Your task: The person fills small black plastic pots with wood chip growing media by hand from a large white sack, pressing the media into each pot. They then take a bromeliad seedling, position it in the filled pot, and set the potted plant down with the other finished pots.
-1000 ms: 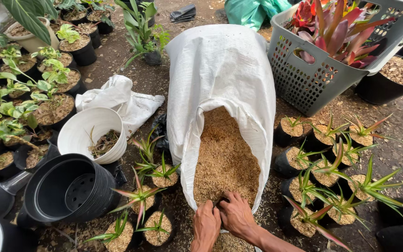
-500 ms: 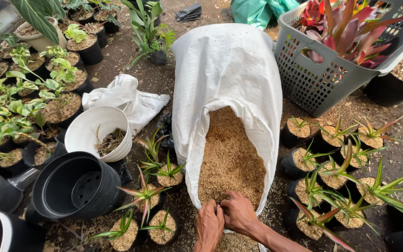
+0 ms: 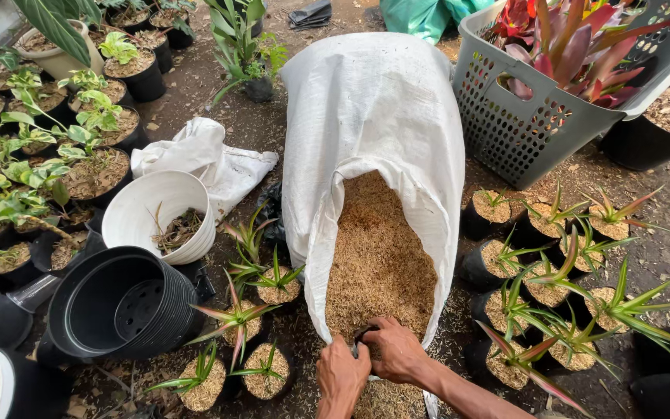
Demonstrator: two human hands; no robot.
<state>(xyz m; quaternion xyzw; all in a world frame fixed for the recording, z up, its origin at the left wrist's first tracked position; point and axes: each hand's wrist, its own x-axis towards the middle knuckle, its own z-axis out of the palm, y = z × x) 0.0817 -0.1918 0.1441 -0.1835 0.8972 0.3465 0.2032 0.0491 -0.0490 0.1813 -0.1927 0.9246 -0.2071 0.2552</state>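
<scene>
A white woven sack (image 3: 374,116) lies open-mouthed on the ground, filled with tan husks (image 3: 378,256).

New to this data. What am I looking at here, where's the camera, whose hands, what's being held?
There is no machine: a person works with bare hands, and the single camera sits on their head, looking down. The left hand and right hand meet at the open mouth of a white woven sack lying on the ground, filled with tan husk-like material. They grip a small dark object between them; what it is cannot be told. Around the sack stand small black pots of spiky seedlings. To the left are a stack of empty black pots and a white bucket. At upper right a grey laundry basket holds red-leaved plants.
</scene>
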